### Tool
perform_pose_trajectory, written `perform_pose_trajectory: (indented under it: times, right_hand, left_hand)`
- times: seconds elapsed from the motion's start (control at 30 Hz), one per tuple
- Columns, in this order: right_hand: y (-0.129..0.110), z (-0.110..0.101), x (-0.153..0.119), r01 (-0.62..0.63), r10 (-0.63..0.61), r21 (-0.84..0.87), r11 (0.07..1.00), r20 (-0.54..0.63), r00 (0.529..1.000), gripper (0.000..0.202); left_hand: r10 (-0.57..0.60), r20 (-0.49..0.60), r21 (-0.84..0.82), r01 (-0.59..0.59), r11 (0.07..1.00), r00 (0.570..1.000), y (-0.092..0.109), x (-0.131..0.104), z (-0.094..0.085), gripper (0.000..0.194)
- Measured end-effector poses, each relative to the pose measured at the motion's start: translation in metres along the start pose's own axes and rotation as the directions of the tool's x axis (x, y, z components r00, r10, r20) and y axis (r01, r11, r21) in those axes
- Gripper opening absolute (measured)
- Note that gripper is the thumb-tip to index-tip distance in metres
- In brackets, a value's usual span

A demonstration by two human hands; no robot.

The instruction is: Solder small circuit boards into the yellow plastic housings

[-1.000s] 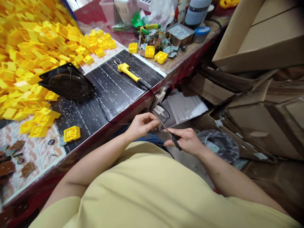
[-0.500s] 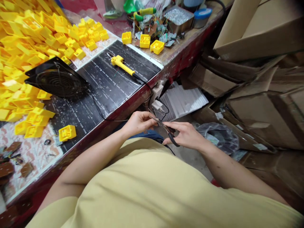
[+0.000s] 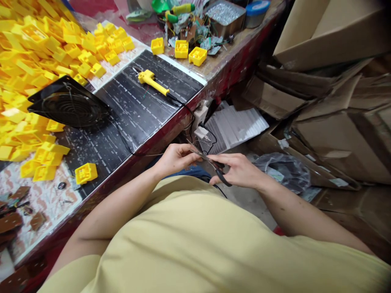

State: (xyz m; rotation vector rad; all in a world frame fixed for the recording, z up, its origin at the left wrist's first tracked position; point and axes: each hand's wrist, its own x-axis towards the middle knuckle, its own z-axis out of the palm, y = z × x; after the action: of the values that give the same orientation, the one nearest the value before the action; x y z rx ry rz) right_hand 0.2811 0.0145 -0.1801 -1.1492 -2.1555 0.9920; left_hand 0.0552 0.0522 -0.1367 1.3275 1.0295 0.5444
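Note:
Both of my hands are close together in front of my body, just off the front edge of the bench. In my right hand [image 3: 241,171] is a pair of scissors [image 3: 222,177] with black handles, its blades pointing left toward my other hand. The fingertips of my left hand [image 3: 174,159] are pinched on a thin wire [image 3: 191,143], close to the blades. A dark cord [image 3: 124,140] comes off the black fan [image 3: 71,106] and crosses the bench edge toward my left wrist. Whether it is the same wire is hidden by my hand.
Yellow plastic housings [image 3: 55,44] are heaped on the bench's left. A yellow soldering iron [image 3: 154,82] lies on the black mat [image 3: 134,108]. Behind are a metal tin [image 3: 227,28] of small parts and a blue-lidded tub [image 3: 257,14]. Cardboard boxes [image 3: 339,142] and a plastic bag [image 3: 284,173] stand right.
The whole view has shifted slightly. My hands stay together in nearly the same place, with the scissor blades still by my left fingertips.

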Motion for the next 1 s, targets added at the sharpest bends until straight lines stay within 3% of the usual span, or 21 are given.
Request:
perform_pose_trajectory:
  times: [0.27,0.5,0.73,0.87,1.0]
  right_hand:
    - [-0.002,-0.003,0.001,0.035,-0.035,-0.036,0.999,-0.002,0.999,0.067]
    - [0.003,-0.001,0.002,0.125,-0.125,-0.01,0.992,-0.045,0.991,0.067]
    - [0.013,0.003,0.0,0.218,-0.216,0.009,0.976,-0.097,0.972,0.063]
    - [0.014,0.001,-0.001,0.216,-0.215,-0.004,0.976,-0.099,0.971,0.055]
    - [0.014,-0.01,-0.001,0.158,-0.162,-0.051,0.986,-0.095,0.982,0.058]
  left_hand:
    - [0.08,-0.052,0.161,-0.071,0.984,0.995,-0.002,-0.004,-0.001,0.022]
    - [0.116,-0.037,0.172,-0.108,0.979,0.993,0.002,-0.005,-0.002,0.02]
    - [0.222,0.011,0.307,-0.215,0.927,0.975,0.008,-0.007,-0.007,0.022]
    - [0.206,0.045,0.381,-0.207,0.901,0.978,0.01,-0.007,-0.006,0.022]
    - [0.113,0.014,0.318,-0.112,0.942,0.993,0.009,-0.006,-0.005,0.028]
